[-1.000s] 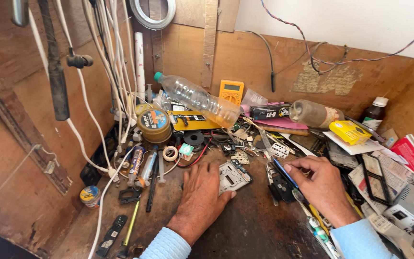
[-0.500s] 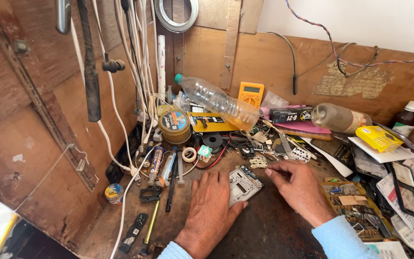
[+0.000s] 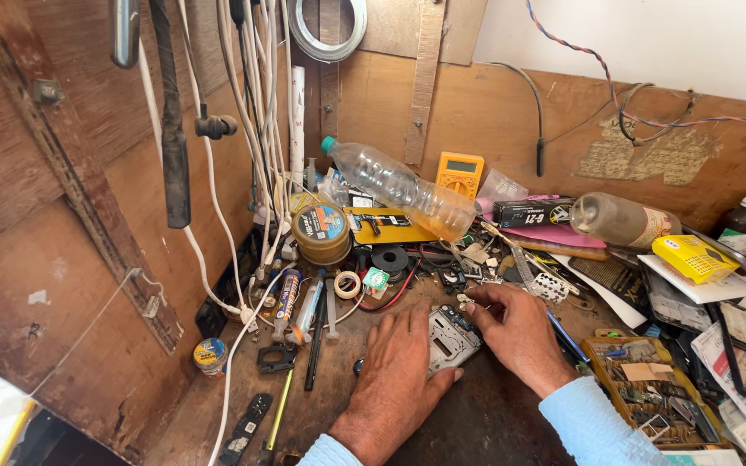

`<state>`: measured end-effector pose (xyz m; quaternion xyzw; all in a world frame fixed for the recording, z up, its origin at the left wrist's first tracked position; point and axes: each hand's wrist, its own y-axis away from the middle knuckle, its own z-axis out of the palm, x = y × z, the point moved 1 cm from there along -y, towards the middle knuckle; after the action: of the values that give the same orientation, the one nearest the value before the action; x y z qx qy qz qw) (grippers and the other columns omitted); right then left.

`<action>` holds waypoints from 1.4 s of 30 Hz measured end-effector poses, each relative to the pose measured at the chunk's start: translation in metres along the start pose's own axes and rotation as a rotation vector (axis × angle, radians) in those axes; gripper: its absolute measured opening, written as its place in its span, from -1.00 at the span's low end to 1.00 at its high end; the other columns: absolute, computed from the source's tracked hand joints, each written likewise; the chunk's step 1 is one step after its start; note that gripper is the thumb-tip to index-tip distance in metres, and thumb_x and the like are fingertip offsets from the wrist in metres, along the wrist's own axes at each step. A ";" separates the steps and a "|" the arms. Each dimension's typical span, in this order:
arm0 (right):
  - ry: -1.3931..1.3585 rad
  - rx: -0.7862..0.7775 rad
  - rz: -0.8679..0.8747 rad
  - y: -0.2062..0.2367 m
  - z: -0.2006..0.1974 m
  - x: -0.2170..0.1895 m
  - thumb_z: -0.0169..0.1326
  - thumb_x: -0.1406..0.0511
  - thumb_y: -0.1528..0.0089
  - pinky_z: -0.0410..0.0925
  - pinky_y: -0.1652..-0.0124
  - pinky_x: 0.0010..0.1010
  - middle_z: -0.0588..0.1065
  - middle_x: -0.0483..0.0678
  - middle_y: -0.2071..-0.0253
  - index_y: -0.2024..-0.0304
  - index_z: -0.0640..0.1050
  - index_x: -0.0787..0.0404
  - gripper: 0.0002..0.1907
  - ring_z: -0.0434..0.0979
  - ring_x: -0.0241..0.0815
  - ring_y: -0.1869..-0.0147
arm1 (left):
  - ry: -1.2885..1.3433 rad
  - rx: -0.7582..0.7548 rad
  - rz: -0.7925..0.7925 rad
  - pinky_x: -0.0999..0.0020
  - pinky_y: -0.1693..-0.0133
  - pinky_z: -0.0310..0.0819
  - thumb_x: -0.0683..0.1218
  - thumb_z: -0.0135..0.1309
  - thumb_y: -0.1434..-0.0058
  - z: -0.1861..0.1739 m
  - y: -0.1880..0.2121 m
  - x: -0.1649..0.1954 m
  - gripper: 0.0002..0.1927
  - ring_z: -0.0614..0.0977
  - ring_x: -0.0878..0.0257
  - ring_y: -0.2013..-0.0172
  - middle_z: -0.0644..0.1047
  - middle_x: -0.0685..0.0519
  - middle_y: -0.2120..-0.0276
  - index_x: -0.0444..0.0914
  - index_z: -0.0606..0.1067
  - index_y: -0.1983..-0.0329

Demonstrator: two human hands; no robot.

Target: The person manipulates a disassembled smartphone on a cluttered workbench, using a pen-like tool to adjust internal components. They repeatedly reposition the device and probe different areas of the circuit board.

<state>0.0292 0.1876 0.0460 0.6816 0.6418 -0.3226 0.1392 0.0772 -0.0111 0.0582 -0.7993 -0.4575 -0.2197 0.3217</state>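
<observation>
- A clear plastic bottle (image 3: pixel 395 184) with a green cap lies tilted on the clutter at the back; a little yellowish liquid pools at its lower end.
- A second, cloudy bottle (image 3: pixel 619 219) lies on its side to the right, and a dark brown bottle with a white cap (image 3: pixel 742 223) stands upright at the far right.
- A round tin (image 3: pixel 322 232) with a printed lid sits by the hanging white cables (image 3: pixel 248 164).
- A shallow yellow tray (image 3: pixel 645 388) at the right holds small metal parts and scraps.
- The left hand (image 3: pixel 399 362) lies flat, palm down, on the dark worn wooden tabletop (image 3: pixel 485 423), its thumb touching the lower edge of a small grey metal frame (image 3: pixel 449 338).
- The right hand (image 3: pixel 515 332) is curled over the frame's right side, fingertips pressing its upper edge; the frame lies flat on the tabletop between both hands.
- A yellow multimeter (image 3: pixel 459 174) leans against the plywood back wall.
</observation>
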 end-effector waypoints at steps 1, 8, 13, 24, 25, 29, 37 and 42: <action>-0.001 -0.009 -0.003 -0.001 0.001 -0.001 0.24 0.27 -0.15 0.49 0.21 -0.30 0.68 0.01 0.26 0.07 0.68 0.17 -0.70 0.66 -0.14 0.29 | 0.011 -0.010 -0.001 0.00 -0.20 0.19 -0.07 0.38 -0.02 0.001 -0.002 -0.002 -0.06 0.38 -0.16 -0.16 0.40 -0.32 -0.11 -0.46 0.12 -0.35; -0.001 -0.034 -0.024 -0.005 0.007 -0.001 0.23 0.29 -0.15 0.48 0.20 -0.30 0.67 0.02 0.25 0.08 0.67 0.19 -0.72 0.67 -0.13 0.28 | 0.017 -0.076 0.002 0.03 -0.13 0.28 -0.04 0.38 -0.01 0.004 -0.013 -0.008 0.03 0.43 -0.20 -0.08 0.46 -0.34 0.01 -0.47 0.05 -0.41; -0.012 -0.045 -0.023 -0.005 0.008 0.001 0.22 0.30 -0.17 0.49 0.21 -0.30 0.68 0.04 0.28 0.10 0.68 0.20 -0.75 0.68 -0.14 0.28 | -0.006 -0.113 0.001 0.03 -0.11 0.29 -0.01 0.34 -0.05 0.005 -0.015 -0.009 0.03 0.45 -0.18 -0.04 0.49 -0.34 0.09 -0.47 0.03 -0.43; 0.014 -0.069 -0.009 -0.006 0.005 -0.002 0.25 0.30 -0.14 0.48 0.22 -0.31 0.69 -0.02 0.26 0.13 0.70 0.17 -0.75 0.65 -0.15 0.31 | -0.079 -0.162 0.025 0.13 -0.18 0.29 0.01 0.25 -0.17 0.008 -0.015 -0.009 -0.02 0.44 -0.12 -0.05 0.48 -0.32 0.10 -0.52 -0.02 -0.44; 0.014 -0.066 -0.013 -0.007 0.007 -0.001 0.26 0.30 -0.13 0.48 0.22 -0.32 0.69 -0.02 0.26 0.14 0.70 0.17 -0.76 0.65 -0.15 0.31 | -0.081 -0.166 0.020 0.13 -0.18 0.29 0.01 0.24 -0.17 0.008 -0.015 -0.010 -0.03 0.44 -0.12 -0.05 0.48 -0.32 0.10 -0.51 -0.02 -0.44; 0.023 -0.065 -0.012 -0.008 0.008 0.001 0.29 0.28 -0.11 0.48 0.23 -0.33 0.68 -0.02 0.31 0.19 0.71 0.21 -0.78 0.65 -0.17 0.32 | -0.099 -0.167 0.036 0.14 -0.17 0.28 0.01 0.22 -0.20 0.009 -0.013 -0.010 -0.06 0.44 -0.10 -0.04 0.49 -0.31 0.12 -0.52 0.00 -0.43; 0.009 -0.083 -0.006 -0.006 0.010 -0.003 0.28 0.29 -0.11 0.45 0.28 -0.32 0.67 -0.03 0.38 0.26 0.69 0.24 -0.82 0.60 -0.19 0.39 | -0.120 -0.146 0.068 0.12 -0.20 0.24 0.00 0.21 -0.20 0.009 -0.010 -0.012 -0.10 0.44 -0.10 -0.04 0.51 -0.31 0.13 -0.56 0.04 -0.40; -0.004 -0.080 0.006 -0.003 0.011 -0.002 0.29 0.29 -0.10 0.43 0.33 -0.34 0.65 -0.03 0.43 0.30 0.70 0.24 -0.83 0.56 -0.23 0.43 | -0.108 -0.103 0.078 0.11 -0.16 0.25 0.01 0.23 -0.18 0.009 -0.009 -0.012 -0.11 0.44 -0.12 -0.03 0.49 -0.33 0.10 -0.54 0.07 -0.38</action>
<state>0.0234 0.1804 0.0397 0.6769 0.6518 -0.2976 0.1687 0.0639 -0.0081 0.0476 -0.8428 -0.4307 -0.1868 0.2632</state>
